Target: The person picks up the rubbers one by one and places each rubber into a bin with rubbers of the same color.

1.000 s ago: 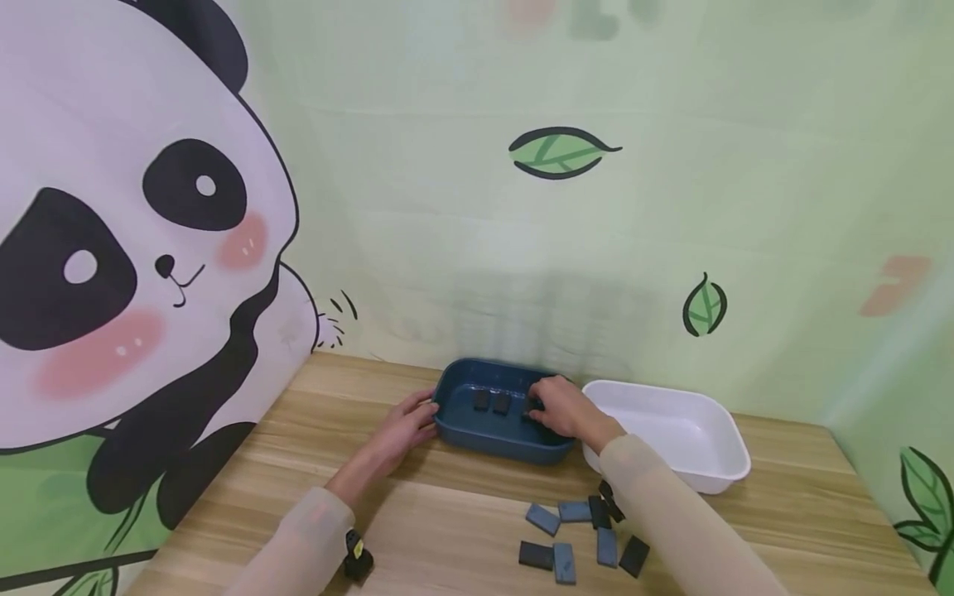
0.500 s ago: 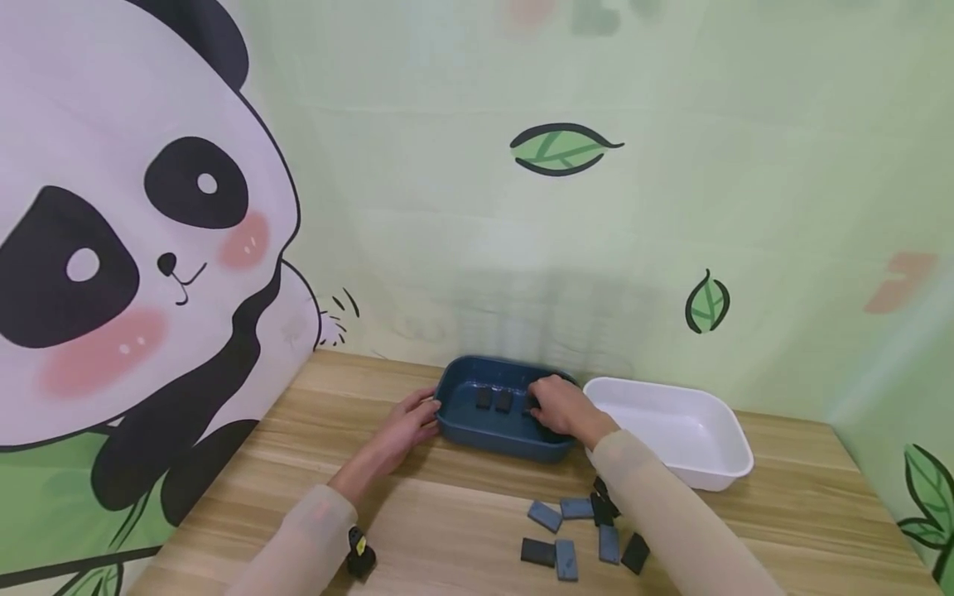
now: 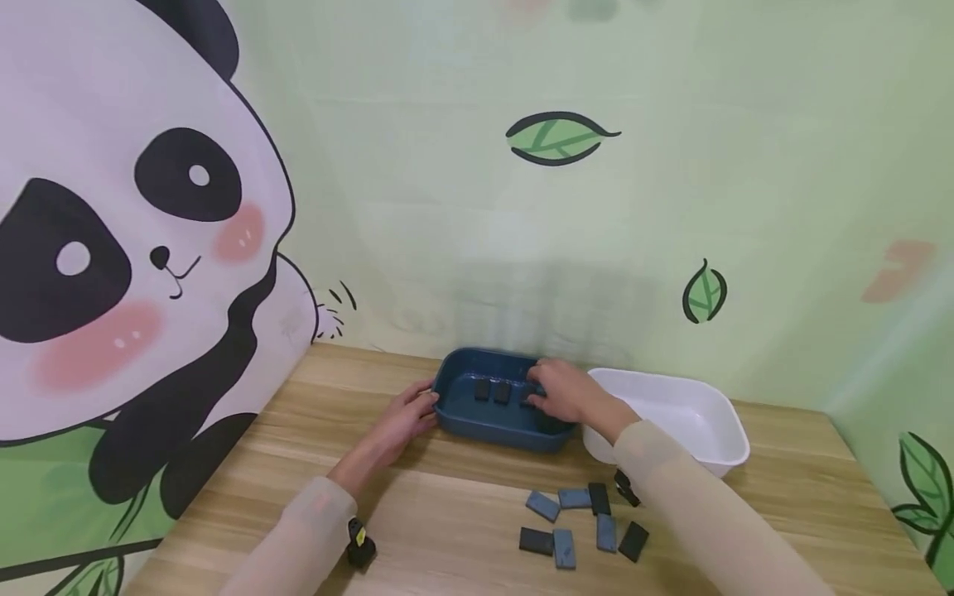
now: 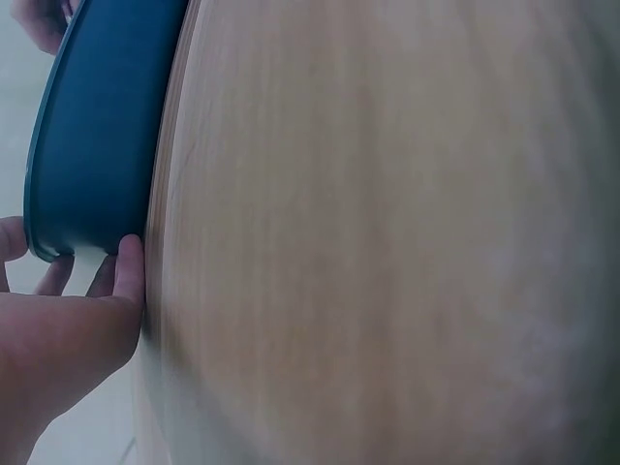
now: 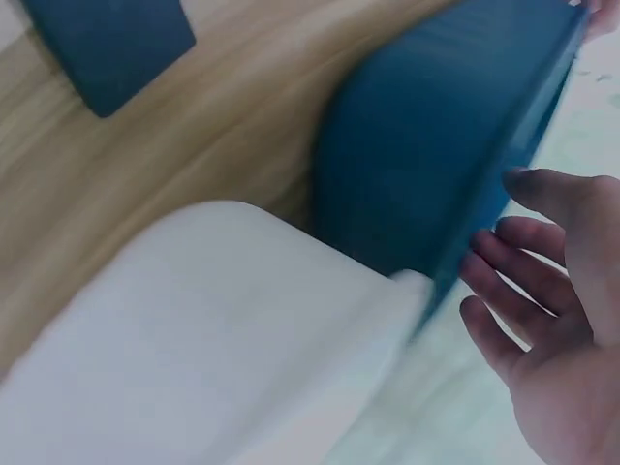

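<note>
A dark blue rectangular tray (image 3: 499, 434) stands on the wooden table. Inside it, two small black tiles (image 3: 482, 389) sit side by side, and a third black tile (image 3: 527, 396) lies partly hidden under my right hand (image 3: 564, 392). That hand reaches over the tray's right end; in the right wrist view its fingers (image 5: 509, 291) are spread and loosely bent, with nothing visible between them. My left hand (image 3: 402, 418) rests against the tray's left end. The left wrist view shows its fingertips (image 4: 129, 254) touching the outer wall, the thumb near the rim.
Right of the blue tray is a white tray (image 3: 689, 414), partly behind the right forearm. Nearer on the table lie several loose tiles, some black (image 3: 537, 541), some grey-blue (image 3: 564, 549). A wall with a printed panda (image 3: 186, 174) rises behind the table.
My right hand has shifted slightly and its fingers have parted, showing more of the third black tile. My left hand stays at the tray's end. The head view has tilted down a little.
</note>
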Available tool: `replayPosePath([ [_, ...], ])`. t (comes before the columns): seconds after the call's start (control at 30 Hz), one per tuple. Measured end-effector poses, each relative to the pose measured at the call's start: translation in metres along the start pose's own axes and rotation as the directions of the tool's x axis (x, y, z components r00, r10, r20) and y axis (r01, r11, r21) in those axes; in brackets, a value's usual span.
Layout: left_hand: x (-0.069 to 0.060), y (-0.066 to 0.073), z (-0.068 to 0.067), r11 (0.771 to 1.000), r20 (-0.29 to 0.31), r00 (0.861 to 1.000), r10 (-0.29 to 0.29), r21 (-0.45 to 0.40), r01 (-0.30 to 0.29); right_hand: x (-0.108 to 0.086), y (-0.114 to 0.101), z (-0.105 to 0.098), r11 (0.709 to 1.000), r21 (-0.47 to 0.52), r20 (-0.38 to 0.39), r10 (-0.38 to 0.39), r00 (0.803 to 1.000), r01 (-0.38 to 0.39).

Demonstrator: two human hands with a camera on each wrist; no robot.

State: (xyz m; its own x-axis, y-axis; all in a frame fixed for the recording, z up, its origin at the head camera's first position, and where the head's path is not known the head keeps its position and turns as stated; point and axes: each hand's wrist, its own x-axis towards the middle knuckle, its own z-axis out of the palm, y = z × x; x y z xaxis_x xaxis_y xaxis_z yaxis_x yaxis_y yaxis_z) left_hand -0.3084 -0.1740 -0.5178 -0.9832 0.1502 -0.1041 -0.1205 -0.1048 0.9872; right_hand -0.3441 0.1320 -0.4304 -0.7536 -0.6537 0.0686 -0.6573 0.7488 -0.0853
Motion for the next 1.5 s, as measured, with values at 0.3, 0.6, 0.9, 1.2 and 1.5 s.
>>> replayPosePath([
  [0.3,-0.001,0.001,-0.001,1.0,0.009,1.0,-0.006,0.001,0.006,-0.045,-0.029,-0.03,0.99,0.017,-0.027,-0.137,0.99,0.138],
  [0.6,0.0,0.003,-0.001,1.0,0.016,1.0,-0.006,0.022,0.005,-0.096,-0.037,-0.024,0.96,-0.024,-0.09,-0.281,0.955,0.28],
  [0.9,-0.003,0.002,-0.001,1.0,0.025,1.0,-0.007,0.012,0.006,-0.142,-0.019,0.004,0.947,-0.039,-0.127,-0.32,0.939,0.318],
  [1.2,-0.004,0.004,0.001,1.0,0.012,1.0,-0.007,0.02,0.007,-0.174,-0.002,0.037,0.968,0.027,-0.183,-0.242,0.953,0.251],
  [1.5,-0.004,0.004,0.0,1.0,0.02,1.0,-0.005,0.021,0.005,-0.183,0.004,0.047,0.976,0.166,-0.173,-0.11,0.979,0.139],
])
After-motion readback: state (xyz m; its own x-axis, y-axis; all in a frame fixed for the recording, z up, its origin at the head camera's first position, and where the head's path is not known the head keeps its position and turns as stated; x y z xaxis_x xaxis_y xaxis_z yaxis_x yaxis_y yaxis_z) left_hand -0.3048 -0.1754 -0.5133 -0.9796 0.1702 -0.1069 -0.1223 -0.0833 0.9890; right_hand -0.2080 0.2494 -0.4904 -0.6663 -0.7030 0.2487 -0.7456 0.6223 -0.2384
